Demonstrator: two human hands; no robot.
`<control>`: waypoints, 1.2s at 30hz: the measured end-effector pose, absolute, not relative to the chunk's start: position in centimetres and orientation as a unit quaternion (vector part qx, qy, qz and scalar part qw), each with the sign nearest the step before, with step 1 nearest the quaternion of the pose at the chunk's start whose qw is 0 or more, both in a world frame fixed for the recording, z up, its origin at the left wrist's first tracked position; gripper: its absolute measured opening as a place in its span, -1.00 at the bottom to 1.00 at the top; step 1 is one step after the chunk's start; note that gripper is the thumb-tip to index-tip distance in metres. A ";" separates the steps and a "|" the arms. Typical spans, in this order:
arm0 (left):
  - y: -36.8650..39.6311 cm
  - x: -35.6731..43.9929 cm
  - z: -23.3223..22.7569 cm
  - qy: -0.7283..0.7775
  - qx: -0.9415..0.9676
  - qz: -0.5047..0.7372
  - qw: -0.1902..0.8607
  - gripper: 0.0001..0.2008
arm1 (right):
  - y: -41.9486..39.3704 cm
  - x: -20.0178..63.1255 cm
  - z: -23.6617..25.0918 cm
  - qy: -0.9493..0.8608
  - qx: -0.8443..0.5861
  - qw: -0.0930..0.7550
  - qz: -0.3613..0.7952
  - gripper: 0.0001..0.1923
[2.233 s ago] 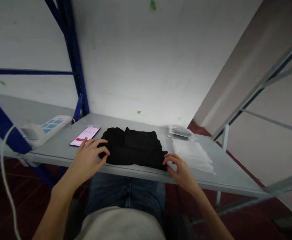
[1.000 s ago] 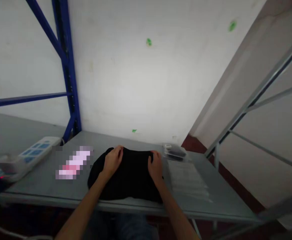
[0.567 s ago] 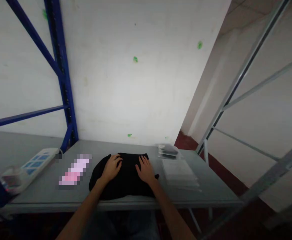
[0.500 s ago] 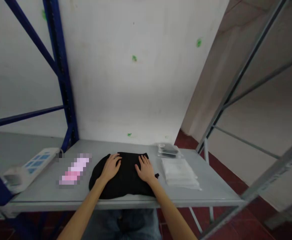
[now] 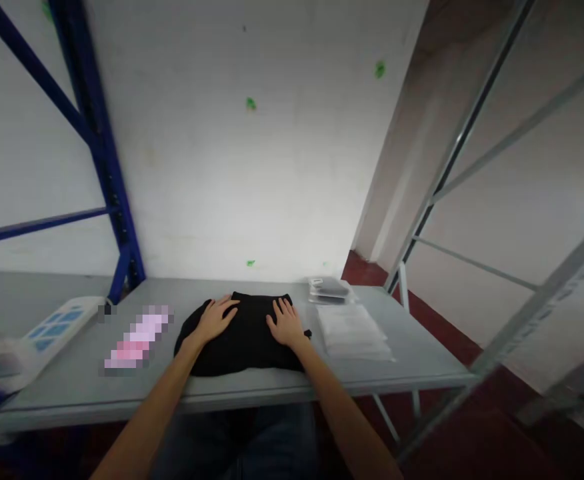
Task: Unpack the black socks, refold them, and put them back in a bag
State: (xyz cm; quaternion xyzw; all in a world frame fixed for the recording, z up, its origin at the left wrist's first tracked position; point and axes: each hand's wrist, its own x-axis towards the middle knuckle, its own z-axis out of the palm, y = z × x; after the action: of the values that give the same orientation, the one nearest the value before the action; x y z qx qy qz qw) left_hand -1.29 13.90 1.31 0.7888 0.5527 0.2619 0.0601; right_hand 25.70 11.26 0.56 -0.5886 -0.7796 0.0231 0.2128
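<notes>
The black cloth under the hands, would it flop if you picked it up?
Probably yes. The black cloth lies soft and folded on the grey table, flattened under the left hand and right hand. It looks light, and would likely slide and bunch up if pushed, not roll.

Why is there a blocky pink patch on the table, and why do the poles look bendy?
In the head view, the pink patch is pixelated on purpose, so what it hides cannot be told; the blue rack post and grey rack bars lean and curve from wide-lens distortion; the black cloth under the left hand and right hand shows little detail.
</notes>
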 end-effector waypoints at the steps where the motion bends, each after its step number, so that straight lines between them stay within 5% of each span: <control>1: 14.0 -1.2 1.3 0.553 0.789 0.262 0.058 -0.51 | 11.3 25.7 0.5 -0.782 -0.586 0.211 0.022 -0.32; 9: 13.1 -0.3 1.0 0.555 0.789 0.261 0.044 -0.45 | 13.6 29.9 3.4 -0.763 -0.576 0.285 -0.069 -0.40; 14: 13.4 -0.4 0.3 0.555 0.783 0.280 0.039 -0.42 | 16.7 39.9 7.1 -0.755 -0.644 0.109 -0.057 -0.21; 19: 13.6 -0.5 -0.2 0.546 0.778 0.311 0.025 -0.44 | 17.0 45.1 6.9 -0.705 -0.703 0.080 -0.052 -0.22; 28: 13.2 -0.5 -0.6 0.543 0.770 0.336 -0.007 -0.55 | 17.4 42.4 5.8 -0.641 -0.743 0.129 -0.143 -0.59; 36: 10.7 0.4 3.5 0.492 0.727 0.475 -0.063 -0.60 | 14.0 35.3 8.4 -0.671 -0.653 0.249 -0.250 -0.51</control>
State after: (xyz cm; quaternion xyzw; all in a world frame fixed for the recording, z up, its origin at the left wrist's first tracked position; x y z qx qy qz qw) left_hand 0.43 10.72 3.45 0.7271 0.4921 0.4745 -0.0633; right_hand 35.27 13.99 8.45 -0.6525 -0.6708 -0.2498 0.2487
